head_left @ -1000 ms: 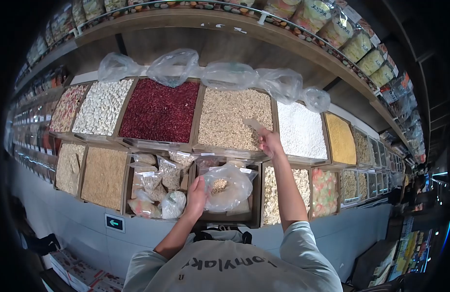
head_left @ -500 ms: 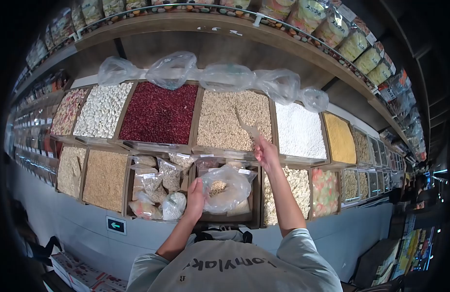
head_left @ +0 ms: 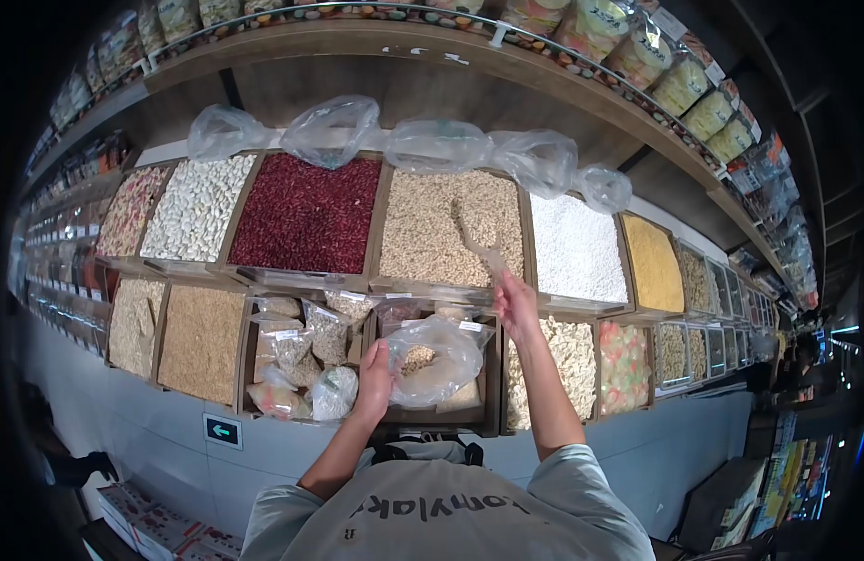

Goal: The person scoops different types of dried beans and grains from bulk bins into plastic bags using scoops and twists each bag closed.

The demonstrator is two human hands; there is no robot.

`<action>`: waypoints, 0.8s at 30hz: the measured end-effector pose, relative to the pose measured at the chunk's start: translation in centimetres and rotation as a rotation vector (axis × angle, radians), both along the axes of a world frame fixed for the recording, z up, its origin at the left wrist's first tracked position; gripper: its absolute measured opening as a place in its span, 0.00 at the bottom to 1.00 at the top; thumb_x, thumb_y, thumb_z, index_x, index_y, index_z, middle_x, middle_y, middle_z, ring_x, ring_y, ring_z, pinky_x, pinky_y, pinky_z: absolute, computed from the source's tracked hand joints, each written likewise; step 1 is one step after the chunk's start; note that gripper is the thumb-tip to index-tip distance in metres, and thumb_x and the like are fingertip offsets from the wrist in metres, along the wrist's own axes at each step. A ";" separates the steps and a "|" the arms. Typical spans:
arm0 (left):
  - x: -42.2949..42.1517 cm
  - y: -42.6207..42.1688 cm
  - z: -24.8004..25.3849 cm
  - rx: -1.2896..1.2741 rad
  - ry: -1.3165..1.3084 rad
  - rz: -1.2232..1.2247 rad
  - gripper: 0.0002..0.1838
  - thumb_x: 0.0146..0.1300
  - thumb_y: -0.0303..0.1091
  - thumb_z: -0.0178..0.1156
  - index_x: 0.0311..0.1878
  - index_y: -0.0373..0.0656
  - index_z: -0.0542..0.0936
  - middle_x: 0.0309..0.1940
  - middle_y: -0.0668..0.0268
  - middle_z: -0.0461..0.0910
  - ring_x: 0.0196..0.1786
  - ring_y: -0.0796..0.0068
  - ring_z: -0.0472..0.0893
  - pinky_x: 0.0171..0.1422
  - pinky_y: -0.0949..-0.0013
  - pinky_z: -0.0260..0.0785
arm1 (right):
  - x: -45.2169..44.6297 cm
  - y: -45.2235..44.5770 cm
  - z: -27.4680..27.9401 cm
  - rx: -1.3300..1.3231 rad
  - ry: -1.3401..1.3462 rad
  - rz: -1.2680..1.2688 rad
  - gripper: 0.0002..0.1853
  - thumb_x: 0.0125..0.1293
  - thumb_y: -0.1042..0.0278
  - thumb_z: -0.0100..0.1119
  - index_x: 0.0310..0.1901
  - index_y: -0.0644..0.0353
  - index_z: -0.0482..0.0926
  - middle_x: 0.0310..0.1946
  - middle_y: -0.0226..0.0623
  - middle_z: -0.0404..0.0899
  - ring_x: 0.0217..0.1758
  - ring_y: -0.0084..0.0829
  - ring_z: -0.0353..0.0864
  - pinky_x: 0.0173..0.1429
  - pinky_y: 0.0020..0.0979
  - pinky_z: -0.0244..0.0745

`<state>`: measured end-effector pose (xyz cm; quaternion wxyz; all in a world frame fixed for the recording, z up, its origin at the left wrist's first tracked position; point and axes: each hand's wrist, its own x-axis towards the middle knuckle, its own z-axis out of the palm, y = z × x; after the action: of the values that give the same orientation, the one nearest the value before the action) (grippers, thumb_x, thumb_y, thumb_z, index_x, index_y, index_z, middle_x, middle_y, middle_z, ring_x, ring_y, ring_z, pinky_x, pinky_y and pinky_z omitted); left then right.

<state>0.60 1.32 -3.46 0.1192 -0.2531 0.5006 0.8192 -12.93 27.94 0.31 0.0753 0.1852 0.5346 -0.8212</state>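
Note:
My left hand (head_left: 377, 381) grips the edge of a clear plastic bag (head_left: 451, 379), held with its mouth open over the lower bins. A small heap of pale beans (head_left: 417, 359) lies inside the bag. My right hand (head_left: 517, 307) is closed around the handle of a translucent scoop (head_left: 491, 254). The scoop's head rests in a bin of tan beans or grains (head_left: 423, 224), partly sunk among them, so its load cannot be made out.
Beside that bin are dark red beans (head_left: 306, 215) and white grains (head_left: 577, 248). Bagged goods (head_left: 310, 351) fill a lower bin. Plastic bags (head_left: 334, 131) line the back under a wooden shelf (head_left: 376, 42). A person's hand (head_left: 100, 465) shows at lower left.
My right hand has shifted slightly right and down, and the scoop's head has turned in the grains. The left hand and bag stay nearly still. The person's hand at lower left has moved.

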 end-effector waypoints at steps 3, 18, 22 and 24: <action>0.0 -0.1 0.3 -0.003 0.005 0.000 0.18 0.79 0.49 0.45 0.52 0.48 0.78 0.31 0.75 0.77 0.24 0.88 0.68 0.26 0.78 0.59 | 0.1 0.2 -0.3 -0.012 0.016 0.004 0.11 0.77 0.61 0.51 0.38 0.59 0.74 0.20 0.25 0.70 0.16 0.15 0.60 0.18 0.19 0.60; 0.1 0.6 0.2 0.008 -0.006 0.019 0.19 0.79 0.49 0.45 0.51 0.46 0.79 0.29 0.72 0.77 0.22 0.87 0.68 0.25 0.78 0.60 | 0.8 0.9 0.5 -0.032 -0.033 -0.040 0.10 0.76 0.63 0.52 0.42 0.61 0.76 0.20 0.25 0.72 0.17 0.15 0.64 0.19 0.20 0.63; 0.1 0.6 0.0 -0.015 0.017 -0.001 0.19 0.79 0.48 0.44 0.50 0.45 0.79 0.29 0.72 0.77 0.22 0.87 0.68 0.25 0.78 0.60 | 0.8 0.8 0.6 0.038 -0.006 -0.052 0.09 0.76 0.64 0.53 0.41 0.60 0.77 0.19 0.24 0.71 0.17 0.16 0.65 0.20 0.21 0.64; 0.0 0.6 0.1 -0.007 0.014 0.003 0.19 0.79 0.48 0.44 0.50 0.45 0.78 0.29 0.73 0.77 0.22 0.87 0.68 0.25 0.78 0.60 | 0.7 1.0 0.7 0.019 0.000 -0.048 0.09 0.75 0.64 0.53 0.41 0.60 0.77 0.19 0.24 0.71 0.17 0.16 0.65 0.21 0.21 0.64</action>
<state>0.64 1.92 -3.32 0.1137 -0.2486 0.5041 0.8192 -12.20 28.96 1.02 0.0538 0.1989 0.5376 -0.8177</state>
